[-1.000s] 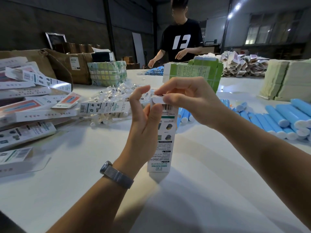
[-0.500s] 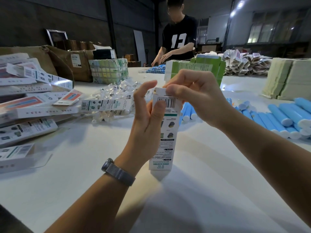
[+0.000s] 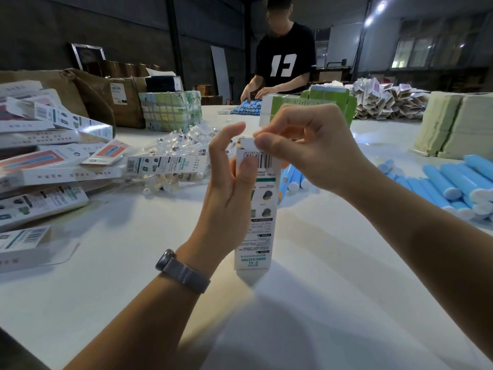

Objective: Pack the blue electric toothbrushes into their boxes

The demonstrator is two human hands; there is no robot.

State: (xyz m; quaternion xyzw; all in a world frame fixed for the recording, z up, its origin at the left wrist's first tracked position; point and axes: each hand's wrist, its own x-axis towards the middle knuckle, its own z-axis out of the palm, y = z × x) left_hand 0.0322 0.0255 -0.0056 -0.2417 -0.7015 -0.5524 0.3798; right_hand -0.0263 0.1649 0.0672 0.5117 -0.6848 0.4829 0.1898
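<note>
Above the white tabletop (image 3: 293, 303), left hand (image 3: 229, 198) grips upright box (image 3: 257, 209), right hand (image 3: 312, 148) fingers (image 3: 269, 141) pinching its top flap, blue toothbrushes (image 3: 450, 182) at right

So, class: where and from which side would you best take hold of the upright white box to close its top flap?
Grip the white box round its long middle from the left, as the left hand does. It stands upright on the table, leaving the top flap free for the right hand to pinch from above.

bare table (image 3: 306, 316) in front, box pile (image 3: 45, 166) crowding left, blue toothbrushes (image 3: 453, 182) crowding right
</note>
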